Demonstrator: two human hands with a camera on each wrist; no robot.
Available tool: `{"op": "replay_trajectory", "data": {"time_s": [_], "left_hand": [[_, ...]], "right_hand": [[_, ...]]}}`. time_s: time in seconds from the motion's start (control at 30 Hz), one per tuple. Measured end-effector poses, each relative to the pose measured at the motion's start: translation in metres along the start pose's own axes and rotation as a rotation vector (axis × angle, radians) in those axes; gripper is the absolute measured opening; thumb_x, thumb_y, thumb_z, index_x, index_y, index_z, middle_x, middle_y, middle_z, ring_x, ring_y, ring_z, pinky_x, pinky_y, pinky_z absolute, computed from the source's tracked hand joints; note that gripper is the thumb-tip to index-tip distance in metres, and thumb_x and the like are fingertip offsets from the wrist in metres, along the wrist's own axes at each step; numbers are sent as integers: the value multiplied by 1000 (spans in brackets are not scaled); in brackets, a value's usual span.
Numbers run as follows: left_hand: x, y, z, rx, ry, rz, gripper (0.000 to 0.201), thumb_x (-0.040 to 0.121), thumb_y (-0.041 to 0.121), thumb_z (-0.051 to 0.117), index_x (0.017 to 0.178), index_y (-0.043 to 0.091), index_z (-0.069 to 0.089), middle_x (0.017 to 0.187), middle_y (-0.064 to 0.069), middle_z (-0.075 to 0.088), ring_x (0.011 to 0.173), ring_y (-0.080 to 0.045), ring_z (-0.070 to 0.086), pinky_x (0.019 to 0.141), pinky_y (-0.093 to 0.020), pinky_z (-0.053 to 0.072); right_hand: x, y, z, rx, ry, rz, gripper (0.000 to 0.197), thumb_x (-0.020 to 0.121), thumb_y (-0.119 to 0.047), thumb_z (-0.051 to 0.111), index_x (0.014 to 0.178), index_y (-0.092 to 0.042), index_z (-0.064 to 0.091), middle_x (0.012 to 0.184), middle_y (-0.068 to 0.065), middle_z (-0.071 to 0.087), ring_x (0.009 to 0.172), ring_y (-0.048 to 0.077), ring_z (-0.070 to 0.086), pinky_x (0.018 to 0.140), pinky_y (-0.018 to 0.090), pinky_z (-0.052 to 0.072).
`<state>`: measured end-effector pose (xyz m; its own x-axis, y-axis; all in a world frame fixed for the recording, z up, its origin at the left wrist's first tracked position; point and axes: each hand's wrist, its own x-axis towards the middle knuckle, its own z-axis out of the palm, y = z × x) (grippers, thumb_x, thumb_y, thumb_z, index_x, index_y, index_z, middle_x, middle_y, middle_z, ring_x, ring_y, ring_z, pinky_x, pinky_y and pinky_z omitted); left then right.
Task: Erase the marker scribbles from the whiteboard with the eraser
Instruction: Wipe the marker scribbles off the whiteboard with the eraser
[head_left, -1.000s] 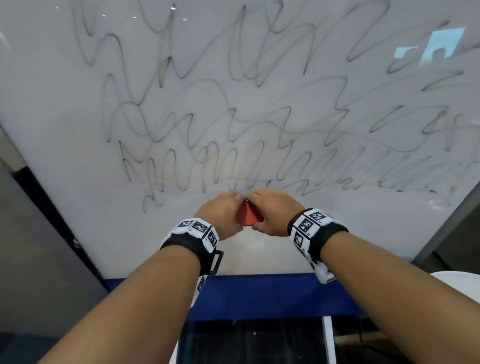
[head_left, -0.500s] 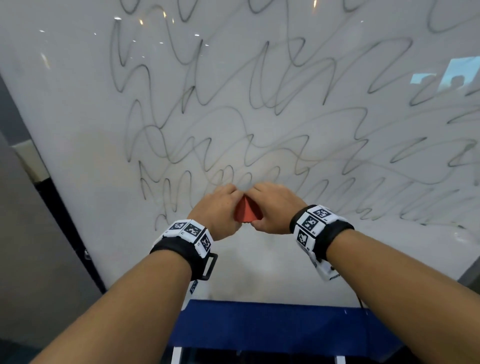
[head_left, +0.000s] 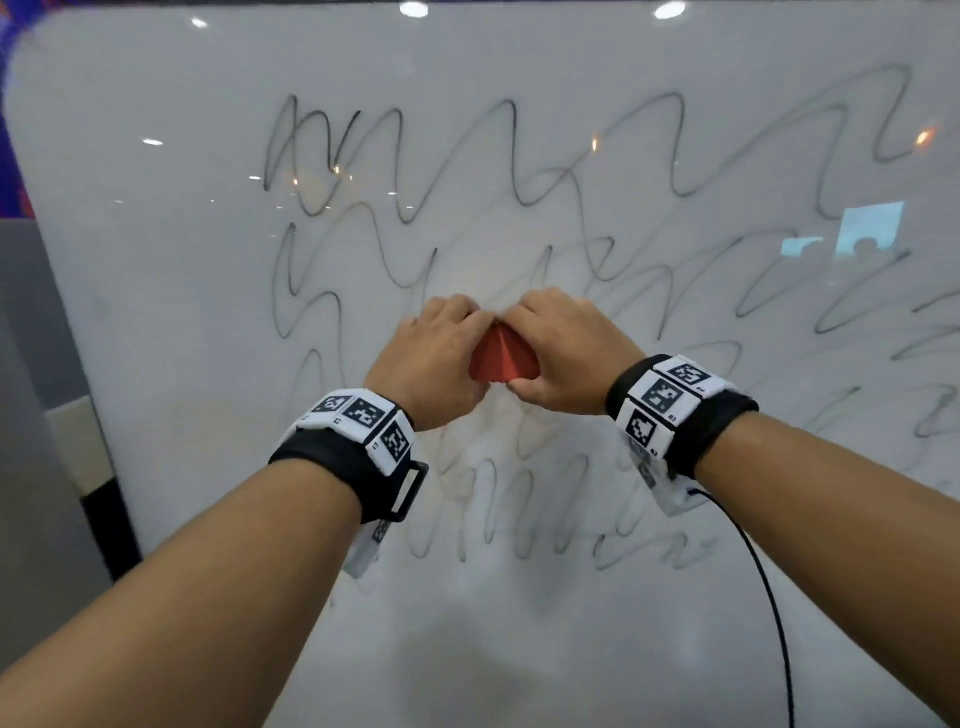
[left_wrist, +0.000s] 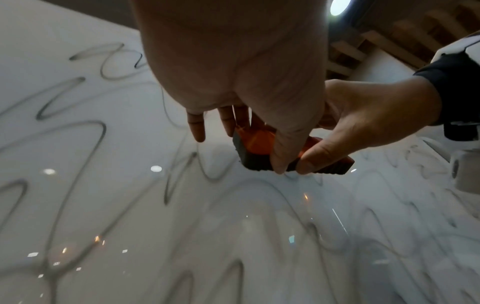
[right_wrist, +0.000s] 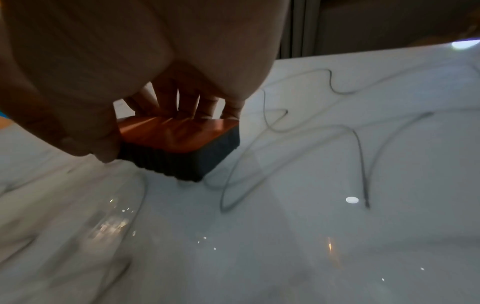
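A large whiteboard (head_left: 156, 270) fills the head view, covered with looping black marker scribbles (head_left: 467, 156). Both hands hold an eraser (head_left: 501, 358) with an orange-red top and a dark felt pad, its pad against the board near the middle. My left hand (head_left: 441, 358) grips its left side, my right hand (head_left: 558, 353) its right side. In the left wrist view the eraser (left_wrist: 259, 148) is pinched between both thumbs and the fingers. In the right wrist view the eraser (right_wrist: 179, 142) sits under my fingers, felt on the board. Scribbles below the hands (head_left: 519, 519) look faded and smeared.
A grey wall panel (head_left: 36, 415) and a dark frame edge stand left of the board. A thin black cable (head_left: 769, 597) hangs from my right wristband. Ceiling lights reflect on the glossy surface.
Both hands have slid the eraser upward across the board, from the lowest scribble row into the middle rows. The blue ledge below the board has left the view.
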<state>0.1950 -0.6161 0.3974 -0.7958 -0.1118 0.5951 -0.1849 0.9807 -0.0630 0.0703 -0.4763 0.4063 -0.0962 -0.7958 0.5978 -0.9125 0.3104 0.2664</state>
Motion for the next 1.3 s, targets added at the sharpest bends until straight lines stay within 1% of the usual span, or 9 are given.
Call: {"op": "replay_trajectory", "data": {"time_s": [0.33,0.5,0.57,0.7,0.8,0.87,0.93,1.1,1.3], "left_hand": [[53,-42,-67,132,225,70,57,81,34,68,133,21,50,130,2,49,118,-23,44,93,-40,41],[66,-66,-82,155,310,86,65,81,35,69,140,22,45,136,2,46,125,-24,42,101,-41,38],[65,-76,-85,166,352,62,77,82,43,69,148,26,34,148,2,37,133,-25,37,105,-41,33],[59,-106,-94,204,451,-90,111,69,78,59,156,30,12,163,-3,8,146,-29,18,116,-54,22],[50,-130,-100,210,433,-243,127,61,89,53,157,30,-4,163,-1,-15,151,-26,-1,117,-62,10],[43,-145,-102,192,423,-330,131,56,95,42,156,30,-11,161,0,-23,151,-25,-8,117,-63,6],[37,-156,-102,168,404,-394,134,52,98,35,156,29,-14,161,-1,-26,151,-26,-11,116,-65,6],[34,-172,-96,158,309,-484,136,56,98,42,152,29,-24,156,-1,-36,150,-27,-19,113,-71,9],[35,-178,-91,124,301,-482,135,57,98,44,153,30,-22,159,-1,-29,150,-25,-19,112,-73,12]], "right_hand": [[77,5,-51,-106,192,5,56,75,-43,72,121,-16,56,108,3,58,99,25,52,82,41,43],[108,0,-60,-142,240,-1,59,75,-44,73,123,-17,54,110,3,58,100,26,53,80,41,46],[117,-1,-61,-155,258,-1,63,77,-45,72,129,-17,51,114,3,57,102,26,52,82,43,47],[130,-4,-65,-203,340,-14,72,80,-41,74,142,-20,46,116,9,57,98,30,52,77,43,47],[139,-6,-67,-234,388,-9,71,81,-39,74,144,-21,46,113,14,57,93,32,53,75,42,47],[147,-9,-67,-245,400,1,70,83,-38,72,146,-21,45,113,16,55,92,32,51,74,43,48],[155,-14,-67,-245,411,19,70,85,-38,70,147,-21,43,113,16,53,92,33,50,73,43,49],[175,-28,-66,-268,419,79,69,89,-42,64,149,-21,40,120,15,51,99,32,51,74,40,45],[188,-42,-52,-217,453,87,65,88,-41,61,147,-21,43,120,15,50,97,32,50,73,45,52]]}}
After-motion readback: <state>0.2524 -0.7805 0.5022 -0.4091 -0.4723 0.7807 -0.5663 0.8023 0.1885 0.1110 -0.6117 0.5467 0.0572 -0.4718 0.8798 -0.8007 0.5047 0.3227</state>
